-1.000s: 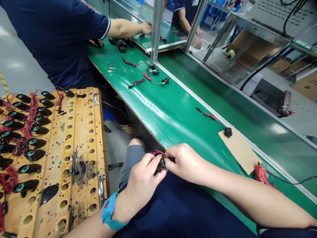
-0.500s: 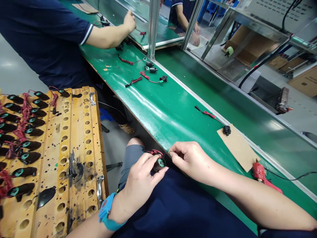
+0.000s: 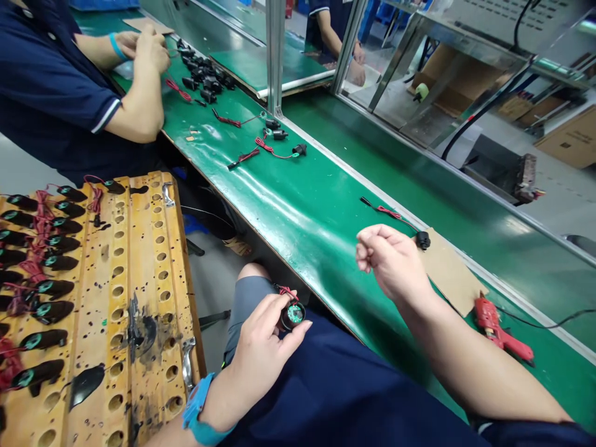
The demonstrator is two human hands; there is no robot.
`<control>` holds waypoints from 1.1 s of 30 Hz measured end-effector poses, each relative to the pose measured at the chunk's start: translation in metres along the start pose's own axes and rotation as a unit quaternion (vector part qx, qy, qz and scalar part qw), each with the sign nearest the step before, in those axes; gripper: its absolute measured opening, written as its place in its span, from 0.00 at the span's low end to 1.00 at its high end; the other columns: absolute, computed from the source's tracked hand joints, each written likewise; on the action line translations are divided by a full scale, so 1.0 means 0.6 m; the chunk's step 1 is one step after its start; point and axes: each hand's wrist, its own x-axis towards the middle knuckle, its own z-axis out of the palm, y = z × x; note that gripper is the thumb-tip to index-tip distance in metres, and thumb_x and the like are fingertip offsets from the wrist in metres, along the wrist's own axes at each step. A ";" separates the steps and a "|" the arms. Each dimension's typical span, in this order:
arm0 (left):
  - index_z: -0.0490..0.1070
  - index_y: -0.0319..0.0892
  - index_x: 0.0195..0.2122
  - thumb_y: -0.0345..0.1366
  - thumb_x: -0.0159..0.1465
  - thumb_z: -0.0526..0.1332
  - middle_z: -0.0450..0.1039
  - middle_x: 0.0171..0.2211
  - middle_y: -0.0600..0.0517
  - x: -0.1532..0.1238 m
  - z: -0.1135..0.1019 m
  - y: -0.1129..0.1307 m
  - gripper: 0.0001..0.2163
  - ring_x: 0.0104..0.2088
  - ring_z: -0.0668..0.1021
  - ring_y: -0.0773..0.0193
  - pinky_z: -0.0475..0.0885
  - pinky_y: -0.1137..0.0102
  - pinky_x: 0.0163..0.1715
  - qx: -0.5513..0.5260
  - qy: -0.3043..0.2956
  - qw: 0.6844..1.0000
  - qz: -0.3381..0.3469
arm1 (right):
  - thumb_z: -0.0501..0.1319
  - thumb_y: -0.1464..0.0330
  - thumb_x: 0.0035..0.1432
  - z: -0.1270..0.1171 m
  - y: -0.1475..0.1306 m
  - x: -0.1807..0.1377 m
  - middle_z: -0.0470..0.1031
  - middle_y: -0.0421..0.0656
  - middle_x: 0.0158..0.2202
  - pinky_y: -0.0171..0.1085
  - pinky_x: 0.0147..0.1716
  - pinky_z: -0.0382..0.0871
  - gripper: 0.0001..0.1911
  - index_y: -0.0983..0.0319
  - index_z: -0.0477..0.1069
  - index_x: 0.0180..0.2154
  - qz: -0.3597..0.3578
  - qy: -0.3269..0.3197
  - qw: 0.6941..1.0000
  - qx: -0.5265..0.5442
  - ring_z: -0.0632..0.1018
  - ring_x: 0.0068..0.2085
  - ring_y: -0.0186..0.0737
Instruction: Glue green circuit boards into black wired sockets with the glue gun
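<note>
One small round black part with a green face and red wires (image 3: 292,314) sits pinched in left hand (image 3: 261,354) fingertips, looks light and fiddly so grab the rim, right hand (image 3: 393,261) curled empty at 1 o'clock.

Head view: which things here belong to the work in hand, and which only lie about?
In hand:
left hand
small round part
right hand, loosely closed

Lying about:
wired part
cardboard piece
red tool
wooden rack

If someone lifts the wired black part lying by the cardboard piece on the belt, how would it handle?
The wired black part looks small, so probably light. Its thin red lead lies in loose curves, so it would likely dangle limply. The rounded body might roll on the smooth belt.
</note>
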 end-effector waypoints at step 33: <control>0.72 0.36 0.52 0.29 0.67 0.62 0.76 0.41 0.43 0.001 0.031 0.017 0.12 0.39 0.81 0.55 0.79 0.62 0.39 0.102 -0.090 0.983 0.122 | 0.58 0.76 0.54 0.047 0.023 -0.094 0.69 0.38 0.24 0.34 0.28 0.54 0.09 0.61 0.60 0.25 -0.079 -0.281 0.853 -0.433 0.65 0.25 0.31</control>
